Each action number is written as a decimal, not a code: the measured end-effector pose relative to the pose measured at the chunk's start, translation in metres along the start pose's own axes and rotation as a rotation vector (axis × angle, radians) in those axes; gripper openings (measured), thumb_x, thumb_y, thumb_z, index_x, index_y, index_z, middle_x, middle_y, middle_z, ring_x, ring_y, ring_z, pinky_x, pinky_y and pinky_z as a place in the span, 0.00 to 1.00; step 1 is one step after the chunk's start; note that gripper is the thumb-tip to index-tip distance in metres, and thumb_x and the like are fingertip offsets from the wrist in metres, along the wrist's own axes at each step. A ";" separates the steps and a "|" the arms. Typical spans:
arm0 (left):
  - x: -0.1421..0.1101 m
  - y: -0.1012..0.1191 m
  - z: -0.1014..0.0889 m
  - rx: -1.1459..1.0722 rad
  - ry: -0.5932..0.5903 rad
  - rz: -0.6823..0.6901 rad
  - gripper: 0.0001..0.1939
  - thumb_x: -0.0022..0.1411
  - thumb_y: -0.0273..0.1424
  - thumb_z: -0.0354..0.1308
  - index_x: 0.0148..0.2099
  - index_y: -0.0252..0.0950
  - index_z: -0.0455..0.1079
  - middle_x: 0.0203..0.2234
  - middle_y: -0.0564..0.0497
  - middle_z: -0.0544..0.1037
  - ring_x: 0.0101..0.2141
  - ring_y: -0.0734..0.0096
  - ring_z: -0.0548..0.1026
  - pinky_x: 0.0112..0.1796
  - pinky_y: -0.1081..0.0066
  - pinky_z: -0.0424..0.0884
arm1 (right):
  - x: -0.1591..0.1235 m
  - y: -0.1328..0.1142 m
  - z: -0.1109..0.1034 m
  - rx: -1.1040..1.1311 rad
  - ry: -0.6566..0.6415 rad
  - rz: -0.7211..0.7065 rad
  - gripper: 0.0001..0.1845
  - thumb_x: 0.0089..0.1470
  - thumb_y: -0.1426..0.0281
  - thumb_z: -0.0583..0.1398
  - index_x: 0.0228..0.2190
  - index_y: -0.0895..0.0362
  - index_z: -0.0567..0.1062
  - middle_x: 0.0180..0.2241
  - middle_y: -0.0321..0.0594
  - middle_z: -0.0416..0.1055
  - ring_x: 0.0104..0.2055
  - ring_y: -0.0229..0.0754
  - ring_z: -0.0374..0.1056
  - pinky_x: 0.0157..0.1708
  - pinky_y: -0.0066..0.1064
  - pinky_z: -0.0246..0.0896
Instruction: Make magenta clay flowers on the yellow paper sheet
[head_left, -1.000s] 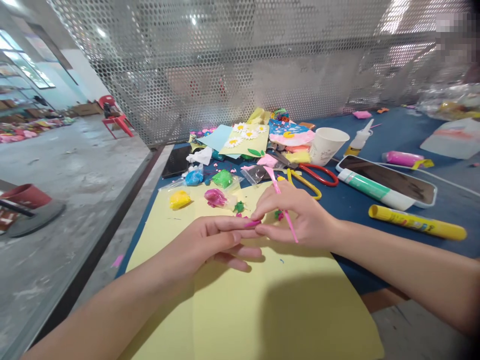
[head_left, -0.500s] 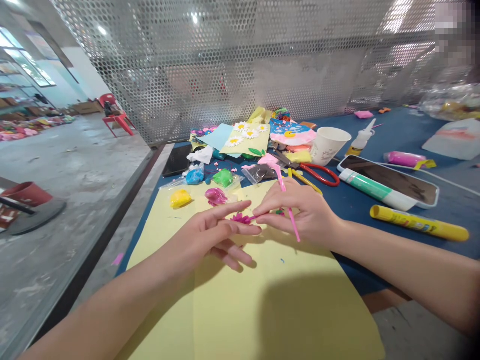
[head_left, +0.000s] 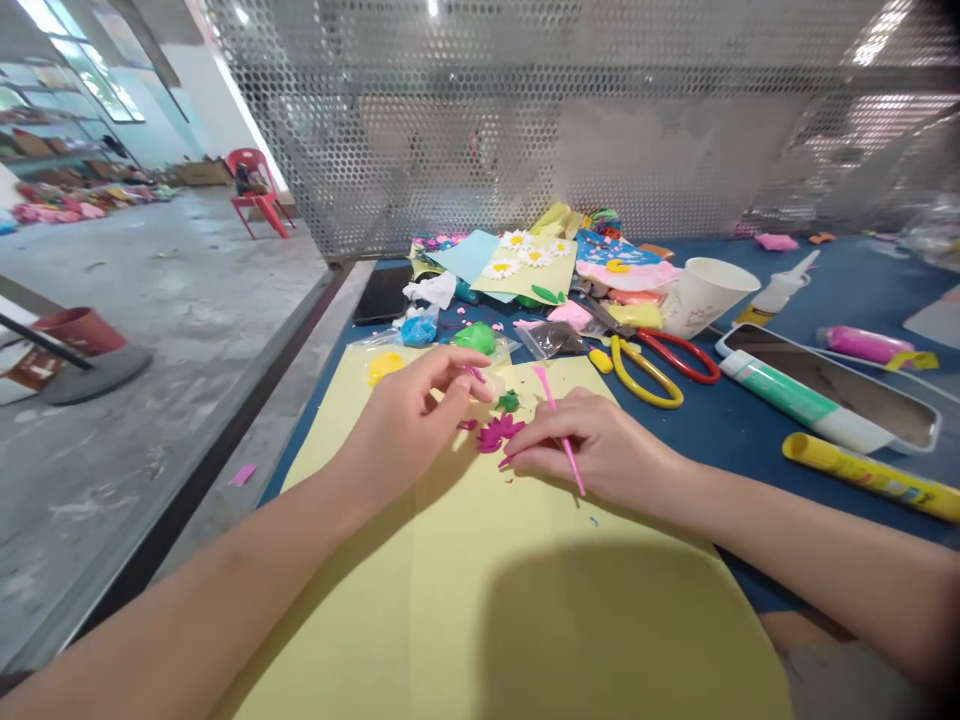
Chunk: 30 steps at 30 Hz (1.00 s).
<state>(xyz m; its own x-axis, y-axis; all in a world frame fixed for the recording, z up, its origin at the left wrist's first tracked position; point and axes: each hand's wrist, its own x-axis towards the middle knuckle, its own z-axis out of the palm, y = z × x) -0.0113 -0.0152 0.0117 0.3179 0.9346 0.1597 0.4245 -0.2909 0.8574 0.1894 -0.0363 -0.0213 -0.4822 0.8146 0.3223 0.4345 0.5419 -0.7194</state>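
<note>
My left hand (head_left: 411,412) reaches over the yellow paper, thumb and fingers curled around a magenta clay lump (head_left: 474,373), mostly hidden behind them. My right hand (head_left: 600,440) rests on the paper and holds a thin pink modelling tool (head_left: 568,448) slanting across the fingers. A small pointed magenta bit shows at its fingertips. Just left of those fingertips a magenta clay flower (head_left: 498,433) with pointed petals lies on the paper. Behind the flower sits a small dark green clay piece (head_left: 508,401).
Bags of blue clay (head_left: 418,327) and green clay (head_left: 475,338) lie behind. Red-handled scissors (head_left: 684,356), yellow-handled scissors (head_left: 646,375), a paper cup (head_left: 709,295), a phone (head_left: 862,390) and a yellow tube (head_left: 870,472) are at right. A daisy card (head_left: 529,270) leans near the mesh panel.
My left hand has left the flower and moved back to the magenta lump, its fingers curling. The flower now lies on the paper. My right hand has drawn slightly away from it, still holding the tool.
</note>
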 end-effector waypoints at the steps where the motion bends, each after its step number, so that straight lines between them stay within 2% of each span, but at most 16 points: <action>1: 0.000 -0.001 0.000 0.030 -0.009 0.012 0.12 0.65 0.33 0.50 0.47 0.37 0.70 0.35 0.51 0.79 0.33 0.69 0.77 0.33 0.72 0.72 | 0.001 0.000 0.000 0.004 -0.003 0.020 0.04 0.53 0.71 0.65 0.30 0.56 0.82 0.21 0.35 0.76 0.18 0.30 0.60 0.22 0.25 0.53; 3: -0.001 -0.004 0.001 0.070 -0.032 0.021 0.12 0.65 0.33 0.50 0.48 0.39 0.70 0.36 0.51 0.79 0.33 0.68 0.78 0.33 0.72 0.71 | 0.003 -0.001 0.000 -0.002 -0.006 0.025 0.05 0.53 0.70 0.65 0.30 0.56 0.82 0.22 0.35 0.77 0.19 0.31 0.62 0.22 0.25 0.54; 6: 0.000 -0.009 0.001 0.087 -0.048 0.031 0.13 0.65 0.32 0.48 0.49 0.40 0.70 0.37 0.52 0.80 0.32 0.69 0.78 0.32 0.72 0.70 | 0.007 -0.001 -0.001 -0.070 0.011 -0.032 0.05 0.55 0.69 0.64 0.31 0.53 0.82 0.25 0.35 0.79 0.22 0.33 0.67 0.29 0.28 0.58; 10: 0.002 -0.014 0.001 0.106 -0.050 0.055 0.13 0.65 0.31 0.48 0.49 0.40 0.69 0.36 0.52 0.79 0.31 0.70 0.78 0.30 0.74 0.68 | 0.008 0.000 0.002 -0.167 0.021 -0.048 0.04 0.54 0.69 0.65 0.31 0.51 0.82 0.24 0.32 0.79 0.23 0.34 0.68 0.36 0.34 0.55; 16: 0.002 -0.015 0.001 0.140 -0.063 0.085 0.13 0.66 0.33 0.47 0.49 0.41 0.69 0.35 0.53 0.79 0.29 0.72 0.76 0.26 0.75 0.65 | 0.007 0.003 0.005 -0.200 0.007 -0.079 0.03 0.53 0.69 0.66 0.32 0.50 0.82 0.27 0.31 0.80 0.26 0.36 0.71 0.36 0.36 0.51; 22: 0.003 -0.013 0.001 0.150 -0.066 0.091 0.13 0.65 0.32 0.48 0.48 0.40 0.70 0.34 0.53 0.79 0.30 0.71 0.76 0.28 0.74 0.66 | 0.007 0.008 0.006 -0.262 -0.012 -0.059 0.04 0.54 0.69 0.65 0.33 0.48 0.82 0.28 0.31 0.80 0.28 0.37 0.72 0.35 0.35 0.52; 30: 0.003 -0.016 0.001 0.161 -0.078 0.100 0.12 0.66 0.32 0.49 0.48 0.41 0.70 0.34 0.55 0.79 0.24 0.75 0.72 0.26 0.76 0.65 | 0.008 0.006 0.006 -0.288 -0.005 -0.012 0.07 0.54 0.68 0.66 0.37 0.50 0.81 0.28 0.32 0.79 0.26 0.36 0.69 0.37 0.35 0.53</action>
<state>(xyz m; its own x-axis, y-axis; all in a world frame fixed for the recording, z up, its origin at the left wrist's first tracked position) -0.0162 -0.0084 -0.0019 0.4276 0.8824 0.1964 0.5152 -0.4164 0.7491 0.1836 -0.0282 -0.0267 -0.4924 0.8069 0.3263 0.6267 0.5888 -0.5104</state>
